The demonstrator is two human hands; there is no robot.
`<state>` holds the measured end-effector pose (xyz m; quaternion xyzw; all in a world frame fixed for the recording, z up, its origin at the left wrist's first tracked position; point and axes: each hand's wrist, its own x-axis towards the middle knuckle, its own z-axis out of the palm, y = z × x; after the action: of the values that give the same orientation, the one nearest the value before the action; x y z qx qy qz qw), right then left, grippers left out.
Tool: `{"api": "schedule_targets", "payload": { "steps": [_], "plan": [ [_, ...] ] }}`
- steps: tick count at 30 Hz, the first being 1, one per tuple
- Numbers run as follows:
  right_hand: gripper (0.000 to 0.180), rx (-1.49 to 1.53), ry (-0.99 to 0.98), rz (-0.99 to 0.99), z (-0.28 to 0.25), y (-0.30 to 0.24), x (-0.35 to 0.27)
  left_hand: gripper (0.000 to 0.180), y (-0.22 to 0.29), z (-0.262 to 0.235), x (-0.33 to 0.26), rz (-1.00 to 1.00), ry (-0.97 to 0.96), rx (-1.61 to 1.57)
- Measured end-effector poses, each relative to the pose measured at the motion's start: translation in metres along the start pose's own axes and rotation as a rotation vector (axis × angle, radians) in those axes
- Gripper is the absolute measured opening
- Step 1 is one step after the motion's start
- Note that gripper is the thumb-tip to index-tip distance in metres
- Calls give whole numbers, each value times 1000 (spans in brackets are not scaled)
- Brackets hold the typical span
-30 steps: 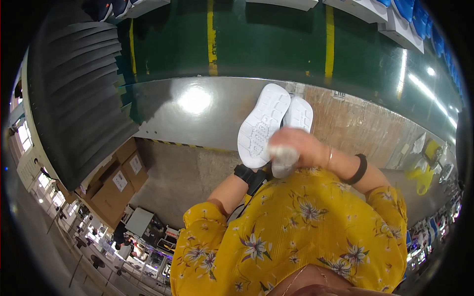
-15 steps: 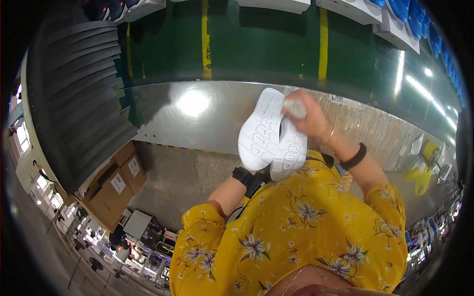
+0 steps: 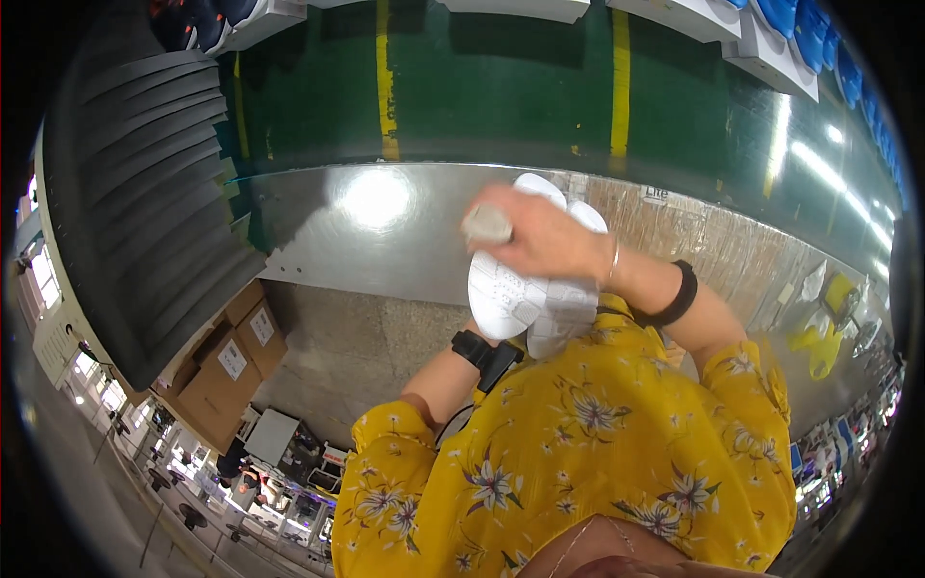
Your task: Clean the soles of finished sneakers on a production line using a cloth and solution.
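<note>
A pair of white shoes is held up with the patterned soles facing me; the left sole (image 3: 501,294) overlaps the right sole (image 3: 567,306). Behind their near ends, my left hand (image 3: 489,336) supports them from below, its fingers hidden. My right hand (image 3: 549,236) reaches across the middle of both soles, closed round a pale greyish rounded pad (image 3: 489,224) that sticks out at the left shoe's edge. The pad's exact kind cannot be made out, and motion blurs the fingers a little.
Beneath the shoes runs a metal bench (image 3: 308,207), with clear-taped cardboard (image 3: 713,226) on its right. Beyond it lies a green conveyor belt (image 3: 501,106) carrying shoes and white boxes (image 3: 771,53). Black strips (image 3: 145,193) hang at the left, above brown cartons (image 3: 217,380). A yellow bag (image 3: 824,347) is at right.
My right hand has swung left with the pad, from the right shoe's far end across both soles to the left shoe's edge. The shoes stay nearly in place.
</note>
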<state>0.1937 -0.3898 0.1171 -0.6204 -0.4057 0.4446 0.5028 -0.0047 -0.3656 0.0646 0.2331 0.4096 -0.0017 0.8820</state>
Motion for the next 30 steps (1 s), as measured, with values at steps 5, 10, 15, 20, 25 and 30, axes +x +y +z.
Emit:
{"api": "schedule_targets", "payload": {
  "steps": [5,10,15,20,25,30],
  "plan": [
    [29,-204,228,207,-43,80,-5,52,-32,-36,8,80,-96,138],
    [31,-293,379,370,-68,106,-50,53,-25,-39,10,-68,-142,-247],
    [27,476,689,487,-89,134,-97,54,17,-16,21,-168,-257,-557],
    [24,684,697,489,-91,135,-94,55,55,8,14,-277,-365,-845],
    [24,596,698,488,-94,134,-94,58,57,12,19,-247,-265,-800],
    [24,580,711,457,-95,133,-92,62,63,16,25,-261,-344,-799]
  ]
}}
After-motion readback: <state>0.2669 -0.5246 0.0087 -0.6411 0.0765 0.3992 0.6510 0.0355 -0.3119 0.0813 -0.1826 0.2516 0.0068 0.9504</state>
